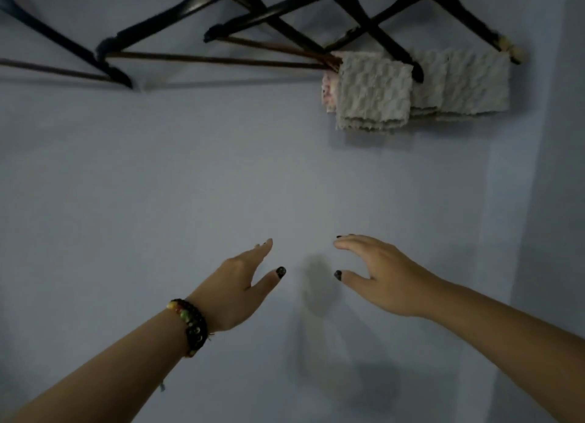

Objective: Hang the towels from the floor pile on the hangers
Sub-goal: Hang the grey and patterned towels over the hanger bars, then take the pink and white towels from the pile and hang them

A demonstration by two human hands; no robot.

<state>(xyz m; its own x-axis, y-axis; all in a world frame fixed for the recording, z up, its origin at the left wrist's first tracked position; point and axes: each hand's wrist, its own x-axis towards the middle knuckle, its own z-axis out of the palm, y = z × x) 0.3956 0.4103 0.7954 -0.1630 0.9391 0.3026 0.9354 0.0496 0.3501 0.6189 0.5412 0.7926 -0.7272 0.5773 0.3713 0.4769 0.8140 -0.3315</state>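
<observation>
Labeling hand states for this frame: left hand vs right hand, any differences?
The left hand wears a beaded bracelet at the wrist; the right hand has a bare wrist. The left hand's fingers lie straight, close together and edge-on to the camera; the right hand's fingers arch slightly, with the back of the hand showing. Both are empty, thumbs spread with dark nails, held out toward the wall below the hung towels.

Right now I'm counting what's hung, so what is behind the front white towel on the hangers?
Behind the front white towel hang a second white towel, a third further right, and a pinkish cloth edge at left. Their covered parts cannot be seen.
</observation>
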